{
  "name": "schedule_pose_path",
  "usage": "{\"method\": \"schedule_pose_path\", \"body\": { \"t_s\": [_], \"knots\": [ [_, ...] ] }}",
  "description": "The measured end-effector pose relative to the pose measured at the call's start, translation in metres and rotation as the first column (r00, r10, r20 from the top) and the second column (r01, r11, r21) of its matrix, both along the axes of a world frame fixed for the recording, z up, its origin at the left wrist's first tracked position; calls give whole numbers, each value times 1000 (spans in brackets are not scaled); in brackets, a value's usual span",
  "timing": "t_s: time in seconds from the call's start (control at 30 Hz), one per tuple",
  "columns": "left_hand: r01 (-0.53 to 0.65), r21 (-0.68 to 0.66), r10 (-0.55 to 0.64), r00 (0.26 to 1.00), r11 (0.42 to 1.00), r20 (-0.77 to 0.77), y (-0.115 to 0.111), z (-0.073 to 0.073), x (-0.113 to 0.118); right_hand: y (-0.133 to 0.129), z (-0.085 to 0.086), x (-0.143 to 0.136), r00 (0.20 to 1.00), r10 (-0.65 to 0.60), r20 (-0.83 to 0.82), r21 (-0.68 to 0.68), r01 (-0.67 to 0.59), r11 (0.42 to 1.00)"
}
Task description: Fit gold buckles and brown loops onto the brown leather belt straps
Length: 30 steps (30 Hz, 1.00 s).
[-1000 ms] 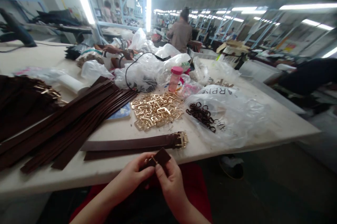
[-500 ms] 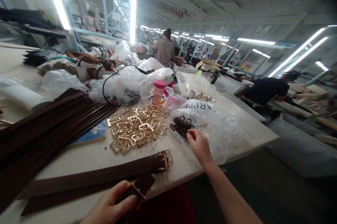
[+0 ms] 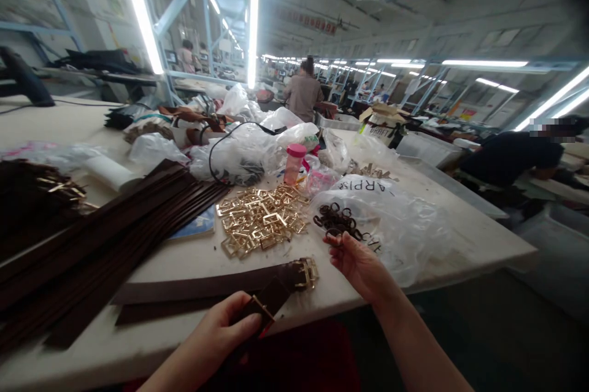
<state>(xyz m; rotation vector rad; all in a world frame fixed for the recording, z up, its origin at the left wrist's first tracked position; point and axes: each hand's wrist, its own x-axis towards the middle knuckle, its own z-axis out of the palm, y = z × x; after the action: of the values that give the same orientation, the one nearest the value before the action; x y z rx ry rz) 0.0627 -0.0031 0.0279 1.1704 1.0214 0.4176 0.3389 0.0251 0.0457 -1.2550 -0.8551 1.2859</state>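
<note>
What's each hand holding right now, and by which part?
The left hand pinches a dark strap beside its gold metal piece; the right hand holds a small dark loop by its near side.

L hand (image 3: pixel 239 324): grips brown strap (image 3: pixel 276 297) w/ gold buckle piece | R hand (image 3: pixel 361 263): pinches dark loop (image 3: pixel 333 237) | beyond R hand: loop pile (image 3: pixel 338 217) on clear bag (image 3: pixel 409 226) | left of R hand: gold buckles (image 3: pixel 262 220)

Buckle heap (image 3: pixel 262 220) gold; my strap (image 3: pixel 276 295) dark brown; loops (image 3: pixel 335 218) near-black brown; jar (image 3: pixel 294 166) pink, lid darker pink.
</note>
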Motion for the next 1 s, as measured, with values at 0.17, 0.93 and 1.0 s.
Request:
{"method": "schedule_pose_path", "body": {
  "t_s": [0.17,0.93,1.0],
  "knots": [
    [-101,36,100,995,994,25,-10,20,-5,-35,-3,-65,879,170,-446,-51,-214,975],
    [-89,158,102,992,983,-76,-21,8,-18,-62,-25,-120,958,278,-64,-134,-284,949],
    [-81,190,101,990,978,-101,-21,7,-17,-63,-24,-116,956,288,-63,-111,-293,950]
  ]
}}
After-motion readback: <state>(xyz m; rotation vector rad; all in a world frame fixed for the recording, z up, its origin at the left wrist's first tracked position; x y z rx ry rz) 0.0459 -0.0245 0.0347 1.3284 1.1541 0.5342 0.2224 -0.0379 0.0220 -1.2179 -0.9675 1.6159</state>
